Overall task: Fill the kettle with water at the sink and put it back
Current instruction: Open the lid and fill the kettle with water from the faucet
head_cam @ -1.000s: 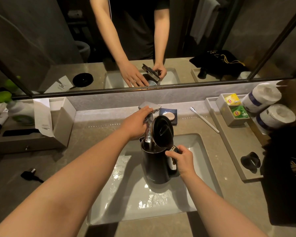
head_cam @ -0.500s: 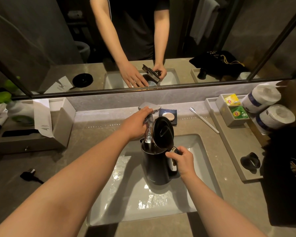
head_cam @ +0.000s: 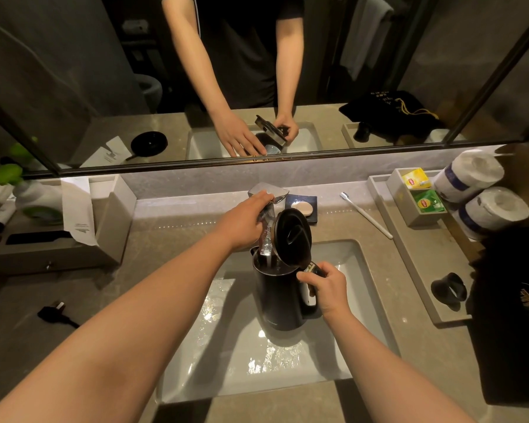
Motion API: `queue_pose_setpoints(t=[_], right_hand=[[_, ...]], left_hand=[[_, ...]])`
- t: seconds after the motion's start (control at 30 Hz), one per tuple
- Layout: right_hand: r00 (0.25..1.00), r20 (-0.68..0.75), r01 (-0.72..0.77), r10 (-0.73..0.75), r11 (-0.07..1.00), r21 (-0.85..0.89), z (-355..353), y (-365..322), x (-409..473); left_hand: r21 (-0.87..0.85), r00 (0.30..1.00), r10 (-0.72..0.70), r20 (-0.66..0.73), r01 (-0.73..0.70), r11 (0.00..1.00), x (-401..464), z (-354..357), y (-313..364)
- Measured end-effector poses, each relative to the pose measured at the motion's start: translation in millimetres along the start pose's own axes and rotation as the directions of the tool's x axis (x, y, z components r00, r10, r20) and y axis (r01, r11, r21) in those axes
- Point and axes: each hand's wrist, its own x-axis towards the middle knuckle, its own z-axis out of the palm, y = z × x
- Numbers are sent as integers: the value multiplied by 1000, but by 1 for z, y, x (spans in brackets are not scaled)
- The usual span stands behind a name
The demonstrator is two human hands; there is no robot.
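Observation:
A black electric kettle (head_cam: pixel 277 297) stands upright inside the white sink (head_cam: pixel 358 270) with its lid (head_cam: pixel 292 238) flipped up. My right hand (head_cam: pixel 326 288) grips the kettle's handle on its right side. A chrome faucet (head_cam: pixel 268 195) rises behind the basin, and a stream of water runs from it down into the kettle's open mouth. My left hand (head_cam: pixel 243 222) rests on the faucet, fingers curled over its lever. The basin floor is wet and glistening.
A power plug (head_cam: pixel 54 312) lies on the counter at left, beside a grey tissue box (head_cam: pixel 110 221). A soap dish (head_cam: pixel 303 207) and a toothbrush (head_cam: pixel 365 215) lie behind the sink. At right, a grey tray (head_cam: pixel 409 251) holds tea bags (head_cam: pixel 422 193) and paper rolls (head_cam: pixel 483 193).
The kettle and both hands have stayed nearly still. Water keeps running into the kettle.

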Motion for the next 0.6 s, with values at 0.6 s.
queue_pose_setpoints(t=[0.6], right_hand=[[1000,-8,7,-7,1000,12,-1,5,0]], left_hand=[[-5,1000,-10,10,10,1000,-1,-2,1]])
